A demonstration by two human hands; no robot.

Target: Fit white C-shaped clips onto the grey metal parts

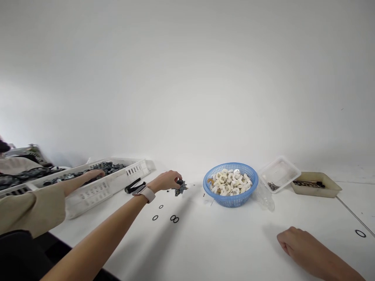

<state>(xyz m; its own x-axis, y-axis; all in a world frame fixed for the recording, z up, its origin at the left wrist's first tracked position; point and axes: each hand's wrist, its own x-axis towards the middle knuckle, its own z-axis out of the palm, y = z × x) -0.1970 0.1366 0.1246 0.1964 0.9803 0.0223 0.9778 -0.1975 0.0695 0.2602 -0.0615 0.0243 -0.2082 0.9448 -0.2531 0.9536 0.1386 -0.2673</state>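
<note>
My left hand, with a watch on a pale strap, reaches over the white table with its fingers closed around a small grey metal-looking part of uneven, spiky outline. Whether that is one piece or several, I cannot tell. Black rubber rings lie on the table nearer to me, below that hand. At the right, my right hand is curled into a loose fist at the tabletop; its fingertips and anything inside are hidden. Between the hands, farther back, stands a blue plastic basket filled with white, curved pieces.
At left, another person's hand reaches into a white crate of dark grey parts. A black-handled tool lies beside it. Right of the basket are a clear plastic bag, a white tray with small metal pieces and a beige tray.
</note>
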